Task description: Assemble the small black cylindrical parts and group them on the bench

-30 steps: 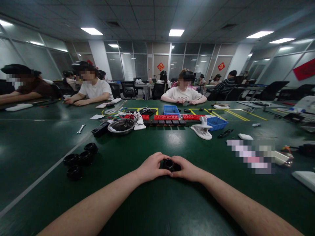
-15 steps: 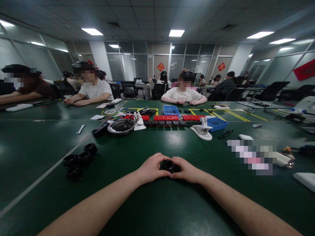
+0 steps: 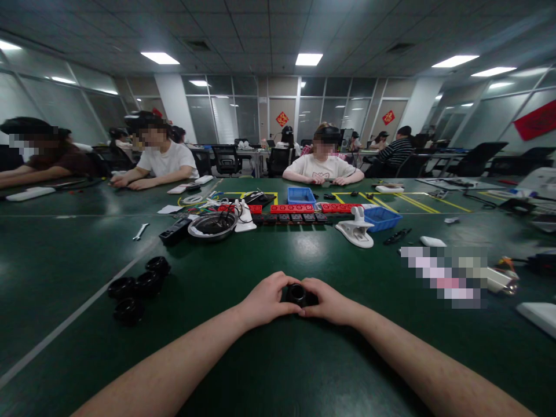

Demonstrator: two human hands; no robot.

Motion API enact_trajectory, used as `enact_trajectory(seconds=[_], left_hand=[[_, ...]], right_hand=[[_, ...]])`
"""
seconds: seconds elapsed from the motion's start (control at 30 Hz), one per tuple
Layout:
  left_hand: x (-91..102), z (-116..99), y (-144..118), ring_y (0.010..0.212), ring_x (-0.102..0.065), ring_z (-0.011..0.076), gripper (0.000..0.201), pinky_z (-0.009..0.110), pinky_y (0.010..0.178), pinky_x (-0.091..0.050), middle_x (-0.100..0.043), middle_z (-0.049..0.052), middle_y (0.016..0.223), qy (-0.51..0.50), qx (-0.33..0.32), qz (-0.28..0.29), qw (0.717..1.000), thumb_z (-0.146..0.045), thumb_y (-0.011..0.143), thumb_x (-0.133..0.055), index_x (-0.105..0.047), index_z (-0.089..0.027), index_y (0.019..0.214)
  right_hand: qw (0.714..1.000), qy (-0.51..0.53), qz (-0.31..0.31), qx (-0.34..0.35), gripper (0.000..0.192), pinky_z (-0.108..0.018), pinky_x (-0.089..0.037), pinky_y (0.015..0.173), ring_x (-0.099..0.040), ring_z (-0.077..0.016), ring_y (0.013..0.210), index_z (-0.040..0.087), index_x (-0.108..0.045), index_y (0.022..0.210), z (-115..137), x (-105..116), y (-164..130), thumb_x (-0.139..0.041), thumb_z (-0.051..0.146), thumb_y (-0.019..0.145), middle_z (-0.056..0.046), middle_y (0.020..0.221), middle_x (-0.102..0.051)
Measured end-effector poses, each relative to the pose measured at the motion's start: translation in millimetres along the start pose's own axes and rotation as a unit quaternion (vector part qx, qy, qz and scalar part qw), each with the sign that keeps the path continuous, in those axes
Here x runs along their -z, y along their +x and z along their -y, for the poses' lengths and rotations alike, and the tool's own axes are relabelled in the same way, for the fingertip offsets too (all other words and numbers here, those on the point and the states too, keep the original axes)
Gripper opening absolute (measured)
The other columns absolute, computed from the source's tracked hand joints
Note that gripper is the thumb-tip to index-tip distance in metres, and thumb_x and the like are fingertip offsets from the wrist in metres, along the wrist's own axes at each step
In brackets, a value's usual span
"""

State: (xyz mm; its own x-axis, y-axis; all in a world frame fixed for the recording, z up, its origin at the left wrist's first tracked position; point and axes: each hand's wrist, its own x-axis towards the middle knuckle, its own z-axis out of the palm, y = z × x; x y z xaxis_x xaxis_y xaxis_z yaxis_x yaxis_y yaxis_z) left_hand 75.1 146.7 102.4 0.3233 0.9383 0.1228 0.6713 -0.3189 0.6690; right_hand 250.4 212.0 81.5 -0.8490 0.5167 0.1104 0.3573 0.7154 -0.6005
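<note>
A shallow metal bowl (image 3: pixel 212 238) stands at the far left of centre, a dark cable lying across it and something white tucked inside its near left edge. Two blue plastic bins, one beyond the red strips (image 3: pixel 292 208) and a nearer one (image 3: pixel 386 221) beside a white clip stand (image 3: pixel 355 233), are seen too low for me to tell what they contain. The left hand (image 3: pixel 268 296) and the right hand (image 3: pixel 328 301) are clamped together on a black round part (image 3: pixel 297 293), thumbs meeting on its near side; it sits between them at the near middle of the smooth green table (image 3: pixel 299 365), its circular mouth facing up. Four glossy black, cup-like pieces (image 3: pixel 147 282) cluster to the left, and a slim metal wrench (image 3: pixel 140 232) lies beyond them.
</note>
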Motion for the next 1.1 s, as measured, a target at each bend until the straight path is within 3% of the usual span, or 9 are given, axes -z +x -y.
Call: enact_trajectory(seconds=[0.13,0.3,0.37,0.47,0.57,0.7,0.83,0.97,1.1], left_hand=[[-2.9,2.4,-0.1,0.077,-0.047,0.0148,0.042,0.025,0.067,-0.038,-0.048,-0.001,0.088,-0.003,-0.001,-0.001,1.0,-0.043,0.065,-0.059,-0.05,-0.023,0.101],[-6.6,7.5,-0.3,0.082,-0.048,0.0174,0.066,0.027,0.068,-0.04,-0.046,0.002,0.102,0.024,-0.005,-0.023,0.999,-0.045,0.056,-0.066,-0.04,-0.024,0.112],[-8.5,10.2,0.2,0.083,-0.048,0.0185,0.068,0.029,0.07,-0.04,-0.046,0.003,0.102,0.044,-0.008,-0.032,0.999,-0.046,0.053,-0.067,-0.04,-0.023,0.111],[-13.4,14.4,1.2,0.082,-0.048,0.0185,0.049,0.028,0.07,-0.039,-0.051,0.002,0.091,0.089,-0.015,-0.03,0.995,-0.044,0.058,-0.064,-0.049,-0.019,0.097],[-17.9,17.3,1.9,0.075,-0.049,0.0169,0.032,0.026,0.065,-0.039,-0.052,0.001,0.08,0.118,-0.014,-0.026,0.993,-0.038,0.062,-0.061,-0.052,-0.017,0.084],[-18.6,16.9,2.2,0.072,-0.05,0.0166,0.035,0.025,0.061,-0.038,-0.052,0.001,0.078,0.11,-0.01,-0.021,0.994,-0.044,0.062,-0.059,-0.053,-0.017,0.084],[-17.0,14.0,1.8,0.074,-0.051,0.0174,0.04,0.026,0.063,-0.038,-0.054,0.001,0.081,0.095,-0.004,-0.02,0.995,-0.048,0.06,-0.06,-0.054,-0.018,0.085],[-17.0,11.0,0.9,0.077,-0.05,0.0193,0.042,0.028,0.065,-0.038,-0.054,0.002,0.082,0.102,0.013,-0.035,0.994,-0.05,0.059,-0.061,-0.054,-0.019,0.087],[-16.5,9.1,0.7,0.081,-0.05,0.0202,0.044,0.03,0.07,-0.038,-0.054,0.002,0.084,0.111,0.047,-0.062,0.991,-0.051,0.059,-0.06,-0.053,-0.019,0.088]], right_hand=[[0.999,0.033,-0.004,-0.001,0.034,-0.029,-0.039,0.069,-0.048,-0.018,0.078,0.015,-0.054,0.091,1.6,1.5,-2.9,-0.063,0.032,0.063,-0.003,0.085,-0.053],[0.992,0.11,-0.062,0.016,0.055,-0.034,-0.036,0.083,-0.042,-0.0198,0.1,0.019,-0.03,0.122,9.1,6.0,-9.3,-0.051,0.029,0.072,-0.007,0.115,-0.042],[0.992,0.063,-0.104,0.023,0.056,-0.036,-0.034,0.086,-0.04,-0.0213,0.103,0.02,-0.031,0.122,17.5,5.8,-10.8,-0.052,0.033,0.072,-0.008,0.116,-0.04],[0.99,-0.052,-0.131,0.02,0.056,-0.039,-0.033,0.085,-0.04,-0.0237,0.099,0.021,-0.04,0.116,31.7,1.2,-10.5,-0.059,0.039,0.066,-0.008,0.109,-0.043],[0.987,-0.1,-0.128,0.014,0.043,-0.038,-0.035,0.081,-0.044,-0.0214,0.092,0.022,-0.048,0.107,38.1,-4.8,-7.8,-0.059,0.033,0.067,-0.006,0.1,-0.047],[0.988,-0.056,-0.142,0.034,0.039,-0.033,-0.038,0.08,-0.045,-0.0186,0.09,0.021,-0.049,0.102,33.6,-5.5,-6.1,-0.061,0.029,0.066,-0.005,0.097,-0.047],[0.969,-0.003,-0.243,0.041,0.037,-0.033,-0.039,0.081,-0.044,-0.0193,0.094,0.02,-0.044,0.105,32.3,1.8,-8.7,-0.056,0.029,0.071,-0.007,0.099,-0.044],[0.949,0.001,-0.317,0.007,0.033,-0.036,-0.037,0.085,-0.042,-0.0206,0.099,0.023,-0.042,0.108,26.9,6.9,-9.4,-0.048,0.026,0.076,-0.007,0.103,-0.04],[0.919,0.071,-0.385,-0.057,0.033,-0.032,-0.042,0.078,-0.048,-0.0186,0.088,0.019,-0.042,0.097,1.5,8.6,-3.9,-0.056,0.028,0.068,-0.007,0.096,-0.044]])
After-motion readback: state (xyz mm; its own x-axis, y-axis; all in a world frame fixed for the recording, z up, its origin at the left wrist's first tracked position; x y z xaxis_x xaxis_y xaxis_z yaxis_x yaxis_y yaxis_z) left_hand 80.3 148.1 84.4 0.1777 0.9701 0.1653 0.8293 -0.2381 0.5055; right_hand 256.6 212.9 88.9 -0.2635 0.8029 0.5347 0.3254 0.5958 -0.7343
